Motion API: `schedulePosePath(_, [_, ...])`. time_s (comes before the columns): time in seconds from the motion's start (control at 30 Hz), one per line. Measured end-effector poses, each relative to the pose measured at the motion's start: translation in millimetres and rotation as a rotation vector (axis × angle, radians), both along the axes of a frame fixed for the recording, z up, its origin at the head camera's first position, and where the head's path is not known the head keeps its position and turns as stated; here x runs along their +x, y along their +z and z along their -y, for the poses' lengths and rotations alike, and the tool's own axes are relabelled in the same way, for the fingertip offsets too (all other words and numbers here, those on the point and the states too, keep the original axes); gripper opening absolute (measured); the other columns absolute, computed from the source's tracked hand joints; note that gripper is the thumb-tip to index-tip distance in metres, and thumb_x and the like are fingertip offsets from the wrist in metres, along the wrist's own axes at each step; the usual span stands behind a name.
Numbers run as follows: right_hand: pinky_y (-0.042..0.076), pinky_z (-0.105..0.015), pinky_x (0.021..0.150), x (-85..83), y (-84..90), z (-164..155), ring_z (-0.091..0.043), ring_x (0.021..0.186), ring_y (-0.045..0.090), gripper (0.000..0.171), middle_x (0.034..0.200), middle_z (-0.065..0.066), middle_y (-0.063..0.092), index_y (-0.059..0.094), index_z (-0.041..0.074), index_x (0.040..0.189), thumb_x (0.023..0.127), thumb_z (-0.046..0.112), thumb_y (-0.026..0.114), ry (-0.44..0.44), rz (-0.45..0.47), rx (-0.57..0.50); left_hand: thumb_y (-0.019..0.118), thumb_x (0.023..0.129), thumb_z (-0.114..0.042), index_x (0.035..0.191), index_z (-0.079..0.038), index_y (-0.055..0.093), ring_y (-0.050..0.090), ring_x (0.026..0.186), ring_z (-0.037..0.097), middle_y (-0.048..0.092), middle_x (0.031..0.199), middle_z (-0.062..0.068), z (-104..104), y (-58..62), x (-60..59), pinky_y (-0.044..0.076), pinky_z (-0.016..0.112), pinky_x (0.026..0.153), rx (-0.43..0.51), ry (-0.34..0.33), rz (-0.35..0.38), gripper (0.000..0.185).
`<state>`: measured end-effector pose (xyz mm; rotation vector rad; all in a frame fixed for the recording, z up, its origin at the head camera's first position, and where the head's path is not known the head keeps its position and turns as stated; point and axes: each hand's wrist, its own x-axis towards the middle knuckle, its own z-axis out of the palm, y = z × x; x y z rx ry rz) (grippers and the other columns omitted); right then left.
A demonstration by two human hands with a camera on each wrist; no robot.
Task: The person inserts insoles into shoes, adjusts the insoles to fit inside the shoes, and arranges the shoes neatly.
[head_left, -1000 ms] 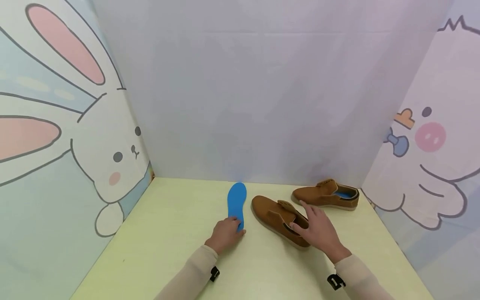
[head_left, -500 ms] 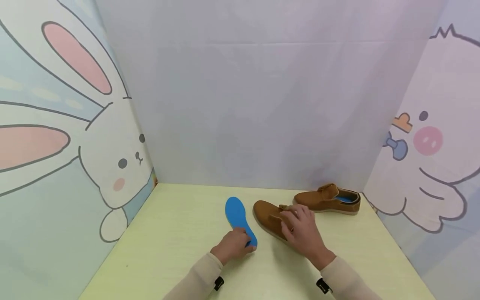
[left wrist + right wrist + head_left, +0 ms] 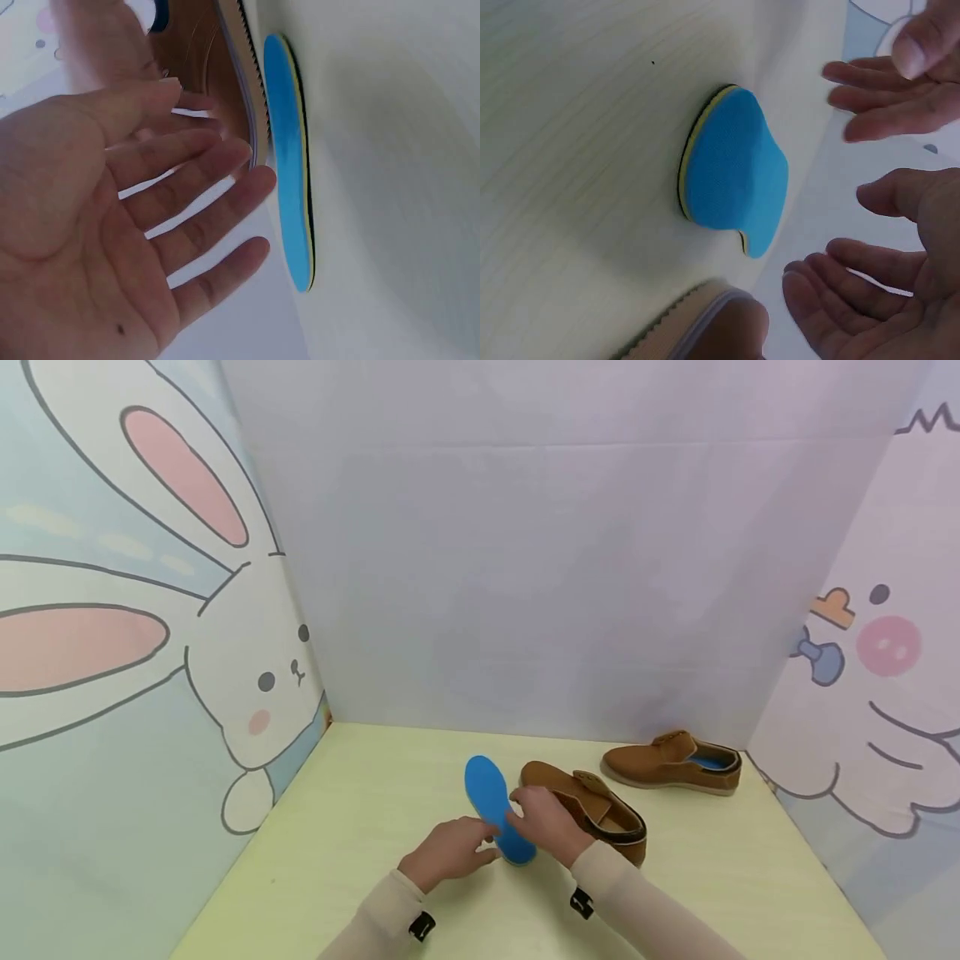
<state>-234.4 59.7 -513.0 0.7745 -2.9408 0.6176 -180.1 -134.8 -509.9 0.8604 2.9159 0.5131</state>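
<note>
A blue insole [image 3: 487,789] with a yellow and black edge lies flat on the pale table, beside a brown shoe [image 3: 622,827]. My left hand [image 3: 448,852] hovers at the insole's left side; its fingers look extended and apart from it in the left wrist view. From the right, my right hand [image 3: 551,820] reaches over the insole and hides part of the shoe. In the right wrist view the fingers [image 3: 847,292] of this hand bend loosely around nothing, with a gap to the insole [image 3: 731,165].
A second brown shoe [image 3: 663,764] with a blue insole inside stands at the back right. Behind the table [image 3: 360,827] hangs a plain grey backdrop [image 3: 525,593]. Cartoon-printed panels flank it, a rabbit [image 3: 247,710] on the left and a white figure on the right.
My left hand has turned the insole, drawn it nearer and let it go. My right hand has left the nearer shoe and moved left to the insole. The head view has shifted slightly.
</note>
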Motion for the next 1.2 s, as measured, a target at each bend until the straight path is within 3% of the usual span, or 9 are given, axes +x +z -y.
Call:
schedulePosePath(0.13, [0.058,-0.043,0.079,-10.0,-13.3,21.6,-0.030,0.094,0.066,0.043,0.097,-0.016,0.067,0.068,-0.006,0.109,0.095,0.034,0.073,-0.055,0.038,0.142,0.068,0.099,-0.029,0.127,-0.018,0.071,0.068,0.095,0.010,0.073,0.109,-0.002,11.3,7.2,0.8,0.057,0.029,0.074,0.034,-0.004,-0.003,0.030])
schedulePosePath(0.27, [0.054,-0.048,0.080,-14.4,-21.9,34.9,-0.033,0.089,0.062,0.053,0.087,-0.017,0.063,0.067,-0.007,0.096,0.093,0.045,0.073,-0.112,0.028,0.198,0.066,0.101,-0.027,0.137,-0.023,0.066,0.069,0.099,0.013,0.073,0.113,-0.002,16.8,10.7,1.5,0.056,0.029,0.073,0.047,-0.022,-0.007,0.036])
schedulePosePath(0.37, [0.053,-0.051,0.085,-16.0,-26.7,39.3,-0.034,0.093,0.061,0.054,0.089,-0.018,0.064,0.069,-0.008,0.094,0.090,0.045,0.076,-0.142,0.040,0.206,0.066,0.101,-0.028,0.135,-0.020,0.068,0.069,0.098,0.013,0.073,0.113,-0.002,19.6,10.3,2.8,0.056,0.027,0.073,0.053,-0.016,-0.006,0.035])
schedulePosePath(0.5, [0.053,-0.051,0.087,-19.8,-31.5,41.2,-0.033,0.094,0.060,0.043,0.093,-0.018,0.065,0.071,-0.007,0.099,0.089,0.034,0.079,-0.152,0.067,0.250,0.067,0.100,-0.029,0.128,-0.013,0.072,0.068,0.095,0.011,0.073,0.114,-0.001,25.1,10.1,3.9,0.056,0.027,0.074,0.062,-0.004,-0.003,0.033])
schedulePosePath(0.67, [0.052,-0.051,0.087,-25.5,-28.7,42.5,-0.031,0.091,0.058,0.036,0.095,-0.017,0.065,0.071,-0.007,0.102,0.086,0.023,0.081,-0.168,0.079,0.246,0.066,0.101,-0.028,0.126,-0.009,0.072,0.069,0.095,0.013,0.073,0.115,0.001,32.8,12.0,1.1,0.056,0.028,0.075,0.086,0.006,-0.028,0.032])
schedulePosePath(0.93, [0.052,-0.049,0.087,-26.6,-27.3,50.6,-0.035,0.097,0.056,0.061,0.102,-0.022,0.065,0.070,-0.011,0.106,0.083,0.045,0.084,-0.165,0.037,0.246,0.067,0.100,-0.026,0.127,-0.010,0.071,0.069,0.095,0.013,0.072,0.112,0.001,38.6,8.4,-3.2,0.056,0.029,0.076,0.104,0.018,-0.014,0.032])
schedulePosePath(1.07, [0.052,-0.050,0.086,-30.0,-32.6,49.1,-0.036,0.095,0.059,0.056,0.099,-0.021,0.067,0.073,-0.007,0.102,0.082,0.044,0.085,-0.200,0.060,0.210,0.067,0.101,-0.025,0.127,-0.012,0.070,0.069,0.095,0.013,0.071,0.111,-0.001,40.0,8.5,-3.4,0.056,0.029,0.077,0.112,0.013,-0.006,0.030])
schedulePosePath(1.2, [0.056,-0.045,0.078,-33.7,-35.5,45.5,-0.026,0.079,0.062,0.046,0.084,-0.011,0.067,0.072,-0.003,0.099,0.082,0.037,0.085,-0.215,0.079,0.126,0.066,0.101,-0.024,0.126,-0.015,0.070,0.069,0.096,0.013,0.071,0.110,-0.002,42.5,10.0,-2.7,0.056,0.029,0.078,0.132,0.003,-0.009,0.027])
